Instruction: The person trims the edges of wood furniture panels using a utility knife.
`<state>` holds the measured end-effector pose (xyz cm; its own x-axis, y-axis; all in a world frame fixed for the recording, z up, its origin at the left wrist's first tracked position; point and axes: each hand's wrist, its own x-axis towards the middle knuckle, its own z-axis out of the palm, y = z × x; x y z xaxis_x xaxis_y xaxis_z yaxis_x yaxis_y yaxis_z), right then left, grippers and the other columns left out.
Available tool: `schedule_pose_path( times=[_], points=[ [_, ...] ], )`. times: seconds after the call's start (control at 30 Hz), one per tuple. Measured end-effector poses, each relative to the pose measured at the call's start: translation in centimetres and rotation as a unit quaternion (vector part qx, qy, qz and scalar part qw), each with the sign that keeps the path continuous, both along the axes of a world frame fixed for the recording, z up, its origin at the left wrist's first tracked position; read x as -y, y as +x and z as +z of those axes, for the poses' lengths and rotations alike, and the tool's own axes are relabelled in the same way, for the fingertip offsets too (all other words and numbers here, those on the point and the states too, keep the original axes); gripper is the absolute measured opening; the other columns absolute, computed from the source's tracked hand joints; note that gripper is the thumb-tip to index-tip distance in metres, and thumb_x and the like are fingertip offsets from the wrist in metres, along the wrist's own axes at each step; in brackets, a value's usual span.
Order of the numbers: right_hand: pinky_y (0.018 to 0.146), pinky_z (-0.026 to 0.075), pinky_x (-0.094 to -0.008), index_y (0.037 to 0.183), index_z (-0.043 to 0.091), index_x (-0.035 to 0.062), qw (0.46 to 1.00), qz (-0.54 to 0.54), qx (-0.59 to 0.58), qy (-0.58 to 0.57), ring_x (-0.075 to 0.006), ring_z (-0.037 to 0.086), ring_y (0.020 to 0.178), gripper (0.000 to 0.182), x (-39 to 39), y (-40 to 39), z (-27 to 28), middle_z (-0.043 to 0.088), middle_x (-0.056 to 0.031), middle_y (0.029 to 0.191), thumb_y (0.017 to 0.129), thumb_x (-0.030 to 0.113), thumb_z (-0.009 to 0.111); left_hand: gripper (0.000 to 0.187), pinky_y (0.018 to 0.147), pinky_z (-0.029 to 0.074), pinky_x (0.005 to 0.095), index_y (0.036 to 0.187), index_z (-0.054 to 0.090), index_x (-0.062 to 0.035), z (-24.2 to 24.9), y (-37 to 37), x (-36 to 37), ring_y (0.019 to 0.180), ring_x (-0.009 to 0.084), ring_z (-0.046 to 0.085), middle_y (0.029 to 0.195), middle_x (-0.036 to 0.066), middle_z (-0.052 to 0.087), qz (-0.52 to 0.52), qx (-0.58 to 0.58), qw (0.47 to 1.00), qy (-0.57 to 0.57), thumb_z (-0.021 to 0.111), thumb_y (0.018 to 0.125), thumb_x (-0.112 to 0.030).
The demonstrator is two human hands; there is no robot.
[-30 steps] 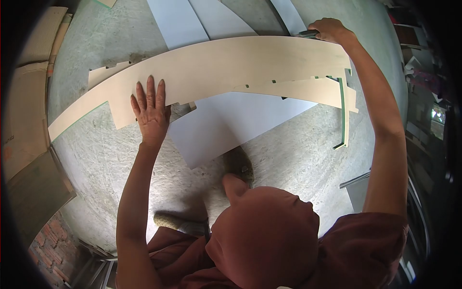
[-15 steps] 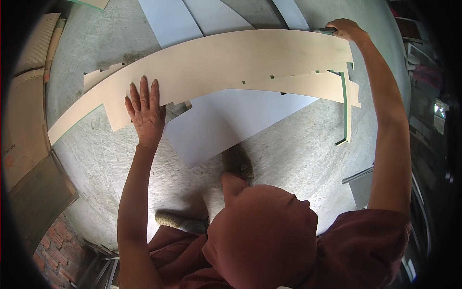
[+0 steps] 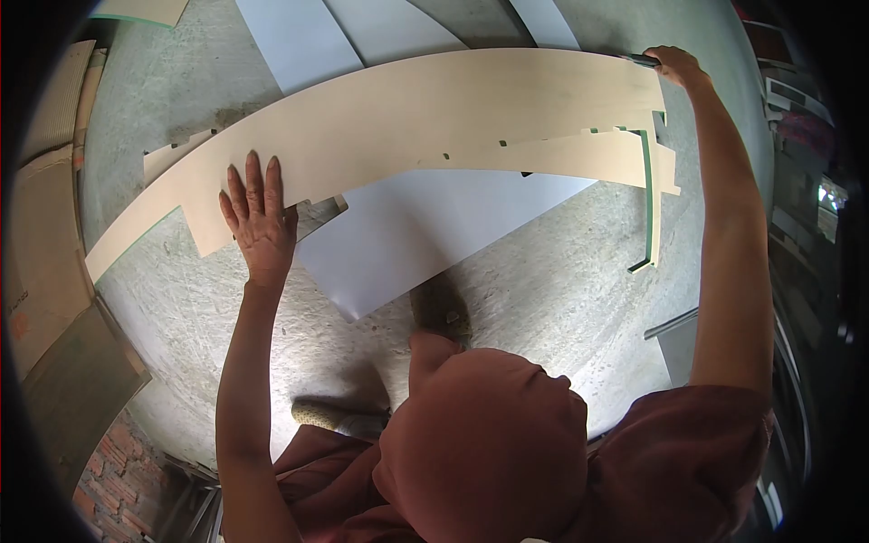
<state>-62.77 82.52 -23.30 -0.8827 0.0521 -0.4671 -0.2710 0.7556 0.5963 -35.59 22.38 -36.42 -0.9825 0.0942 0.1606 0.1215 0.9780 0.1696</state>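
Note:
A long, curved beige panel (image 3: 407,109) lies across the floor, with notches and small green marks along its near side. My left hand (image 3: 258,213) rests flat on its left part, fingers spread. At the panel's far right corner, my right hand (image 3: 679,68) is closed around a slim dark tool (image 3: 644,60); its tip meets the panel's top edge, and its exact kind is too small to tell. Below the right end is a narrow green-edged strip (image 3: 649,199). A white sheet (image 3: 425,231) lies partly under the panel.
More pale sheets (image 3: 303,41) lie on the concrete floor (image 3: 543,244) beyond the panel. Cardboard (image 3: 45,262) stands along the left side, above bricks (image 3: 118,462). A grey piece (image 3: 674,344) lies at the right. My shoes (image 3: 439,308) are close to the white sheet.
My right hand and the dark tool have moved right along the panel's far edge. My left hand appears slightly farther left in view, still flat on the panel; the whole view has shifted a little.

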Motion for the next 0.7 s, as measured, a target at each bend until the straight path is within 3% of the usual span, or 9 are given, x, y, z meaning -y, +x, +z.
schedule_pose_path(
  times=[0.1, 0.17, 0.23, 0.53, 0.57, 0.63, 0.7],
  points=[
    [0.089, 0.050, -0.0396, 0.122, 0.058, 0.0251, 0.997, -0.049, 0.014, 0.064, -0.0235, 0.060, 0.107, 0.040, 0.6, -0.8, 0.2, 0.065, -0.0011, 0.112, 0.085, 0.010, 0.054, 0.086, 0.113, 0.016, 0.0558, 0.146, 0.030, -0.0193, 0.1, -0.1, -0.1, 0.142, 0.0351, 0.018, 0.155, 0.007, 0.023, -0.001, 0.005, 1.000, -0.001, 0.073, 0.073, -0.010],
    [0.089, 0.050, -0.0397, 0.122, 0.058, 0.0253, 0.999, -0.032, 0.012, 0.043, -0.0235, 0.060, 0.108, 0.040, -0.2, -0.7, -0.3, 0.064, -0.0011, 0.113, 0.086, 0.009, 0.053, 0.086, 0.113, 0.015, 0.0552, 0.146, 0.030, -0.0190, 0.3, -0.1, -0.2, 0.143, 0.0347, 0.018, 0.155, 0.007, 0.023, -0.004, 0.004, 1.000, 0.003, 0.073, 0.072, -0.010],
    [0.088, 0.051, -0.0398, 0.122, 0.058, 0.0254, 1.000, -0.015, 0.009, 0.024, -0.0235, 0.060, 0.108, 0.041, -1.0, -0.5, -0.4, 0.064, -0.0010, 0.114, 0.086, 0.008, 0.052, 0.080, 0.113, 0.017, 0.0552, 0.147, 0.030, -0.0200, 0.4, -0.1, -0.3, 0.143, 0.0335, 0.018, 0.155, 0.006, 0.023, -0.002, 0.004, 1.000, 0.003, 0.070, 0.078, -0.012],
    [0.087, 0.053, -0.0401, 0.121, 0.059, 0.0253, 0.995, -0.050, -0.025, 0.083, -0.0236, 0.062, 0.107, 0.035, -6.0, -1.3, -1.2, 0.065, -0.0019, 0.115, 0.090, 0.012, 0.052, 0.080, 0.112, 0.018, 0.0568, 0.148, 0.028, -0.0189, 0.4, -0.3, -0.4, 0.143, 0.0337, 0.017, 0.155, 0.007, 0.022, -0.008, 0.010, 1.000, -0.016, 0.069, 0.080, -0.014],
    [0.087, 0.052, -0.0404, 0.121, 0.058, 0.0240, 0.989, -0.089, -0.045, 0.106, -0.0248, 0.063, 0.106, 0.033, -6.4, -1.1, -1.3, 0.065, -0.0041, 0.115, 0.091, 0.013, 0.050, 0.080, 0.112, 0.018, 0.0568, 0.148, 0.028, -0.0189, 0.4, -0.3, -0.4, 0.143, 0.0337, 0.017, 0.155, 0.007, 0.022, -0.009, 0.013, 1.000, -0.016, 0.069, 0.080, -0.014],
    [0.087, 0.052, -0.0408, 0.122, 0.058, 0.0227, 0.981, -0.127, -0.064, 0.128, -0.0260, 0.063, 0.105, 0.032, -6.9, -1.2, -1.9, 0.065, -0.0064, 0.115, 0.093, 0.014, 0.048, 0.095, 0.114, 0.015, 0.0538, 0.148, 0.026, -0.0213, 0.3, -0.3, -0.4, 0.144, 0.0331, 0.014, 0.156, 0.005, 0.019, -0.002, 0.013, 1.000, -0.007, 0.077, 0.069, -0.008],
    [0.087, 0.052, -0.0425, 0.122, 0.058, 0.0239, 0.954, -0.212, -0.111, 0.180, -0.0265, 0.063, 0.107, 0.031, -7.0, -1.3, -3.1, 0.065, -0.0061, 0.117, 0.095, 0.017, 0.043, 0.095, 0.114, 0.015, 0.0538, 0.148, 0.026, -0.0214, 0.2, -0.4, -0.4, 0.144, 0.0332, 0.014, 0.156, 0.005, 0.019, -0.003, 0.017, 1.000, -0.008, 0.077, 0.069, -0.008]
  ],
)
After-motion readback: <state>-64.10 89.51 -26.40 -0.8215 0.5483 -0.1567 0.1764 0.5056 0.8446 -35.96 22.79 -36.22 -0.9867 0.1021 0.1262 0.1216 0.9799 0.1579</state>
